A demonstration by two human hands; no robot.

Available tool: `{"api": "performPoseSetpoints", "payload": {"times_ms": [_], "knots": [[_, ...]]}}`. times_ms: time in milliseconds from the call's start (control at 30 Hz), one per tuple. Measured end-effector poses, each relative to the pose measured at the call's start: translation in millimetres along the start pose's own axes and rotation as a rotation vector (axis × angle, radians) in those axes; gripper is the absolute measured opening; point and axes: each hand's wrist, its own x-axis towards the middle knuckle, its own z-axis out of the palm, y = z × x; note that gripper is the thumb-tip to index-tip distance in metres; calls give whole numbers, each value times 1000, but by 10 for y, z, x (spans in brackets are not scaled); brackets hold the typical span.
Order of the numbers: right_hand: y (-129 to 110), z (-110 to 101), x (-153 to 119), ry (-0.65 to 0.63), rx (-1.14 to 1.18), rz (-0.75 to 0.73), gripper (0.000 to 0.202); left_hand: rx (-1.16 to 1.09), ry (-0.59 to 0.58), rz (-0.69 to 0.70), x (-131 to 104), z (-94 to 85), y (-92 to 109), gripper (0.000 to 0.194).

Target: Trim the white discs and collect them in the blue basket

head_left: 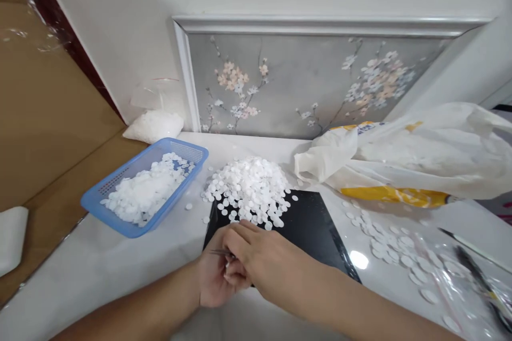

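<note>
My two hands meet over the near edge of a black board (308, 218). My right hand (266, 256) lies across my left and is closed on tweezers (219, 252), whose thin metal end points left. My left hand (214, 279) is turned palm up with its fingers curled in; what they hold is mostly hidden behind my right hand. Just beyond my hands, a heap of small white round discs (254, 186) covers the far part of the board and spills onto the white table.
A blue plastic basket (132, 229) with more discs stands left. Behind it sits a filled clear bag (156, 125). A white and yellow plastic bag (412, 160) lies right, with loose discs (384, 240), clear packets and a black-handled tool (474, 272) nearer me. A framed floral panel (280, 85) backs the table.
</note>
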Motion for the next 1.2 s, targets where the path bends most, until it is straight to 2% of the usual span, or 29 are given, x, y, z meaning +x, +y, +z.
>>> {"api": "performPoseSetpoints", "payload": {"times_ms": [133, 200, 300, 333, 400, 500, 533, 567, 667, 733, 800, 833, 867, 933, 967, 1000, 1100, 1200], "knots": [[-26, -34, 79, 73, -53, 53, 17, 11, 4, 64, 32, -48, 60, 42], [-37, -72, 58, 181, 117, 135, 15, 49, 21, 101, 44, -35, 69, 40], [-9, -139, -35, 429, 435, 314, 8, 183, 88, 194, 1, -15, 157, 41], [19, -157, -80, 514, 490, 360, 11, 270, 147, 275, -37, -26, 229, 46], [103, -171, -186, 587, 573, 437, 19, 431, 282, 462, -145, -98, 440, 50], [252, -106, -357, 540, 687, 529, 29, 697, 610, 743, -312, -343, 827, 41], [296, -65, -411, 517, 719, 560, 32, 998, 817, 838, -350, -445, 936, 38], [332, -20, -459, 489, 748, 581, 34, 1073, 887, 866, -375, -542, 1022, 34], [383, 102, -558, 438, 791, 576, 36, 1162, 914, 885, -378, -706, 1108, 31], [373, 146, -585, 427, 785, 557, 33, 1201, 893, 927, -342, -645, 1032, 28], [337, 157, -592, 425, 763, 542, 28, 1234, 813, 971, -293, -457, 868, 20], [314, 154, -591, 428, 748, 527, 26, 1249, 723, 969, -268, -338, 760, 15], [291, 150, -590, 437, 734, 504, 23, 1208, 512, 906, -243, -216, 640, 10], [246, 143, -589, 465, 709, 453, 19, 1041, 125, 656, -200, -4, 396, 12], [228, 144, -590, 478, 702, 436, 18, 944, -20, 537, -183, 74, 287, 15], [213, 148, -593, 487, 697, 433, 18, 841, -97, 463, -168, 130, 196, 17], [195, 170, -608, 488, 699, 469, 23, 652, -49, 400, -135, 189, 45, 16], [219, 172, -635, 480, 753, 498, 27, 499, -4, 322, -120, 176, 24, 17]]}}
